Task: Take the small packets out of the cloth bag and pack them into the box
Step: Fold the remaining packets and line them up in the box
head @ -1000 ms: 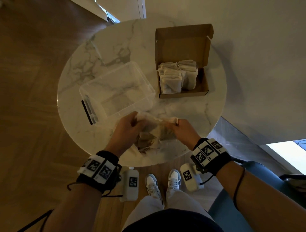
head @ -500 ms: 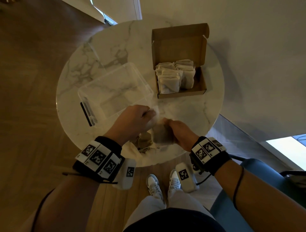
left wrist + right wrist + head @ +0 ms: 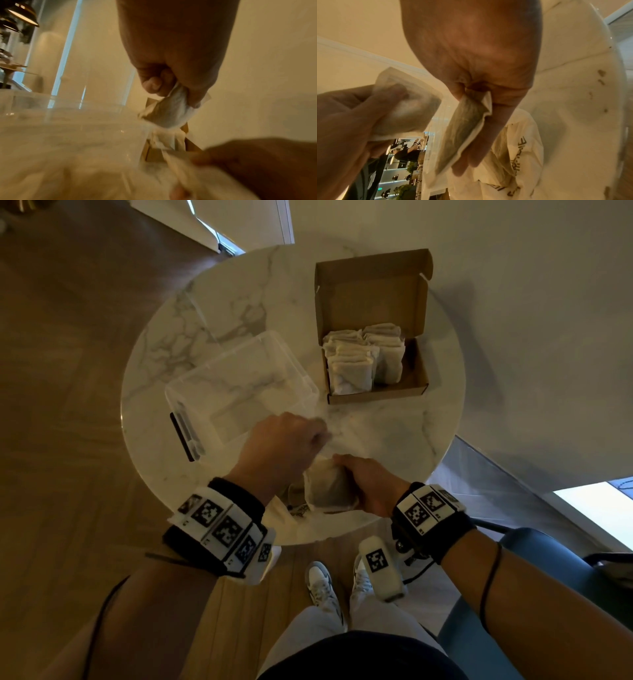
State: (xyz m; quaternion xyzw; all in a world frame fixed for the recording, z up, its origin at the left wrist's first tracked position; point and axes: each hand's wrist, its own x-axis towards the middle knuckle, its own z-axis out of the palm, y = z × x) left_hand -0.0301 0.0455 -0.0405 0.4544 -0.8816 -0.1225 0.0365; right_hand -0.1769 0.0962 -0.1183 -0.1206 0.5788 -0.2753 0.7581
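Near the table's front edge, my left hand [image 3: 301, 440] is curled round a small pale packet [image 3: 171, 109], held above the table. My right hand [image 3: 356, 477] grips a second packet [image 3: 327, 489] with dark contents, just over the cream cloth bag [image 3: 522, 155]. That bag lies crumpled under both hands, and its printed side shows [image 3: 299, 510]. At the back right stands the open cardboard box [image 3: 419, 371], lid up, with several packets [image 3: 363, 357] upright in two rows along its left side.
An empty clear plastic bin [image 3: 239, 392] with a dark latch sits left of the box on the round marble table [image 3: 394, 433]. A wall runs close behind the table. A blue chair [image 3: 548, 577] is at my right.
Both hands have come out of the bag's mouth, each with a packet. The left hand rose and moved toward the far side; the right drew its packet back toward me.
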